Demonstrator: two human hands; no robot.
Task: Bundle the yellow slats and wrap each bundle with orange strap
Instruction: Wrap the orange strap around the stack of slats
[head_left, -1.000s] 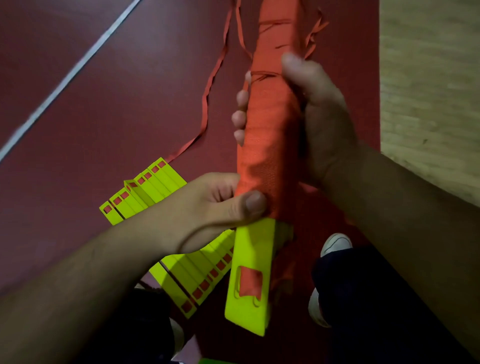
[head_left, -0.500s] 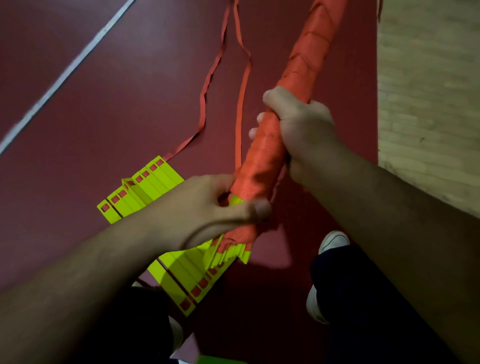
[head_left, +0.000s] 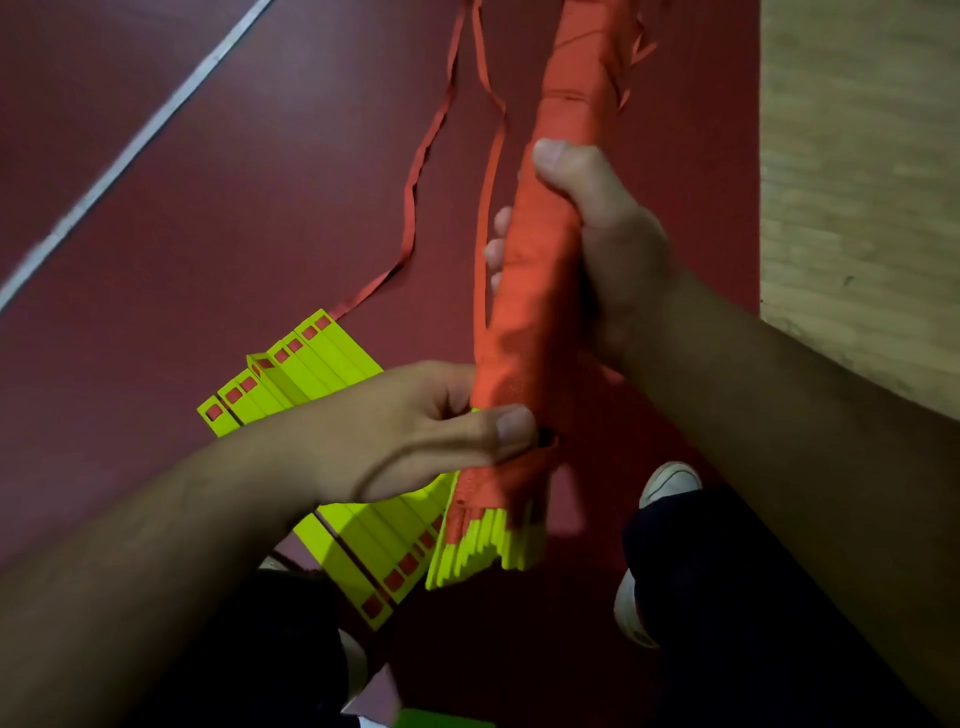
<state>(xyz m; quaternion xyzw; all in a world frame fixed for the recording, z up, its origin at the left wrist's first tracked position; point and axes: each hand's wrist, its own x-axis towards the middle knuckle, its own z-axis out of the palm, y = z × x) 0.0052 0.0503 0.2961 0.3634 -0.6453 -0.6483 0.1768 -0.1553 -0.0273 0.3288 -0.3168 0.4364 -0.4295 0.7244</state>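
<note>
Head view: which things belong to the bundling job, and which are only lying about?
Job: wrapped bundle, gripped by left hand and right hand; loose yellow slats; orange strap.
Just there: white shoe; white floor line; wooden floor.

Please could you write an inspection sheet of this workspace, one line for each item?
Surface: dark red mat with a white line crossing its upper left.
Job's things: wrapped bundle held in both hands, yellow ends showing below the orange wrap; loose slats lying in a row on the mat; orange strap trailing over the mat.
Clutter: green object at the lower edge, cut off, not identifiable.
Grippers: left hand grips the bundle's lower end; right hand grips its middle, fingers curled round.
Cables: nothing seen.
Surroundings: wooden floor on the right; a white shoe at lower right.
</note>
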